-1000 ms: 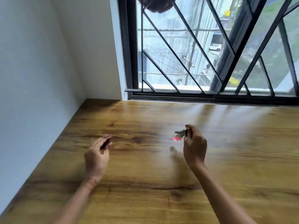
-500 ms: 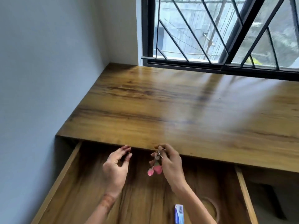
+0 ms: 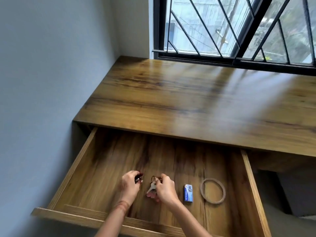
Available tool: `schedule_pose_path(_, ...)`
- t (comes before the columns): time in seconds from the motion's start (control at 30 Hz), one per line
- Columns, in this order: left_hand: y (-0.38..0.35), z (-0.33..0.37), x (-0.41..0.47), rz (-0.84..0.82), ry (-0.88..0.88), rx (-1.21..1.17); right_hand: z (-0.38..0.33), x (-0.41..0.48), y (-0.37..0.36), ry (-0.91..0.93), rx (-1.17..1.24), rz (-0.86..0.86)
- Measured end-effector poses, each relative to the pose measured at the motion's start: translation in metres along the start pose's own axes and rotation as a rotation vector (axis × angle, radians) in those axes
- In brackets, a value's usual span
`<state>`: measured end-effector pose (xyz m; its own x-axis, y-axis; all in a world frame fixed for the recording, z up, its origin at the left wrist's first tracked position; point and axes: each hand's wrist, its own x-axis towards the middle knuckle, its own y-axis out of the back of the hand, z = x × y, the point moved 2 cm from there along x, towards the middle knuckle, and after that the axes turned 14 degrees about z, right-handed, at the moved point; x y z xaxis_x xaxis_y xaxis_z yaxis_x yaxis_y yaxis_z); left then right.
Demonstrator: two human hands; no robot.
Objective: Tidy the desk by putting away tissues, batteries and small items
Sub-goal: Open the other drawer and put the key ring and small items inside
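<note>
Both my hands are low inside the open wooden drawer (image 3: 80, 161). My right hand (image 3: 165, 189) pinches a bunch of keys with a pink tag (image 3: 151, 188), and the keys touch the drawer floor. My left hand (image 3: 130, 184) is curled round a small dark object (image 3: 138, 177) with a red part; most of it is hidden by the fingers. A small blue and white box (image 3: 188, 193) lies flat in the drawer to the right of my right hand. Further right lies a thin tan ring (image 3: 212, 191).
The wooden desk top (image 3: 188, 100) runs behind the drawer up to a barred window (image 3: 230, 28). A grey wall (image 3: 42, 82) closes the left side. The drawer's right wall (image 3: 253, 189) borders a dark gap under the desk.
My hands came down from the desk top into the open drawer. The keys went from hanging in the air to resting on the drawer floor. The view tilted down, showing the ring.
</note>
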<state>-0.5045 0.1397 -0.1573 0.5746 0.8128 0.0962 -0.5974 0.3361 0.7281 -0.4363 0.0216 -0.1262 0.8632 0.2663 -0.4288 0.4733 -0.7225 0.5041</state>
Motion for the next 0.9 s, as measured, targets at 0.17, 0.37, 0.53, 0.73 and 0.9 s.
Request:
schedule_pose_path(0.17,0.006,0.005,-0.003,-0.044,-0.006,0.038,0.000,-0.003,0.014,0.105,-0.027,0.113)
schedule_pose_path(0.37,0.041,0.025,-0.026,0.098,-0.155,-0.019,0.024,-0.028,0.041,0.313,-0.106,0.161)
schedule_pose_path(0.53,0.066,0.017,-0.067,0.121,-0.229,0.029,0.056,-0.057,0.073,0.515,-0.218,0.268)
schedule_pose_path(0.73,0.067,0.008,-0.081,0.144,-0.177,0.155,0.091,-0.083,0.090,0.630,-0.407,0.350)
schedule_pose_path(0.9,0.068,0.012,-0.078,0.175,-0.188,0.198,0.089,-0.080,0.087,0.713,-0.449,0.403)
